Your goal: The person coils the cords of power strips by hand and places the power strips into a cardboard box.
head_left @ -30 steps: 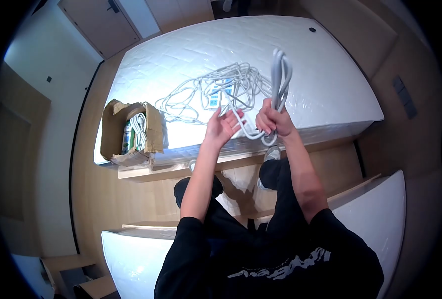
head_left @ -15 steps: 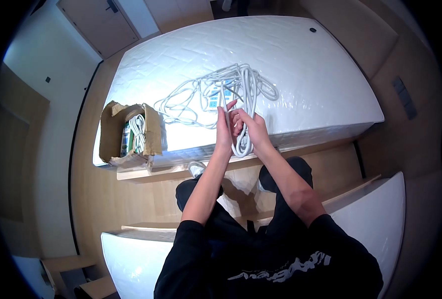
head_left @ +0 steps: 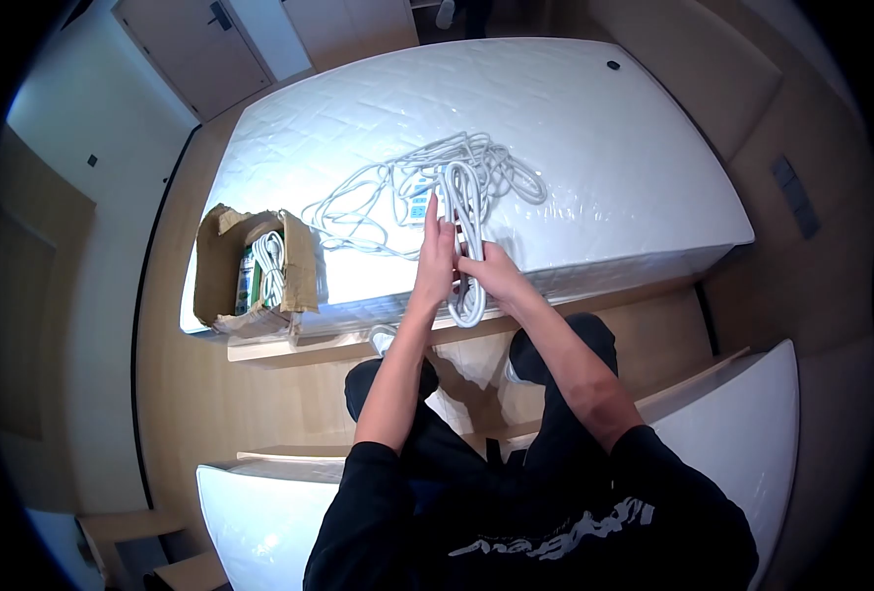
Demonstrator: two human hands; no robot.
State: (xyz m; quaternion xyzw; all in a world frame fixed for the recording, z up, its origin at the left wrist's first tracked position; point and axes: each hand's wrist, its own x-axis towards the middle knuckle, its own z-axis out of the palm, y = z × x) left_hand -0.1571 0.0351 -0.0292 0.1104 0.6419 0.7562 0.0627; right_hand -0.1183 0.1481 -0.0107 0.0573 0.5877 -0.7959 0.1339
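A looped bundle of white cable (head_left: 468,212) is held upright between my two hands over the near edge of the mattress. My right hand (head_left: 491,271) is closed round the middle of the bundle. Against its left side lies my left hand (head_left: 438,254), fingers stretched out and pointing away from me. Behind them, a loose tangle of white cable (head_left: 358,202) spreads over the mattress. Partly under that tangle sits a power strip (head_left: 422,200) with blue sockets, partly hidden by my left hand.
An open cardboard box (head_left: 302,264) with coiled white cable (head_left: 269,266) inside stands at the mattress's left corner. The big plastic-covered mattress (head_left: 614,158) fills the middle. Another mattress (head_left: 259,512) lies behind me. A small black object (head_left: 613,65) rests far right. A person's leg (head_left: 476,18) shows at the top.
My right hand has brought the cable bundle leftward and lower, in front of the tangle. My left hand has moved from beside a cable strand to the bundle's left side.
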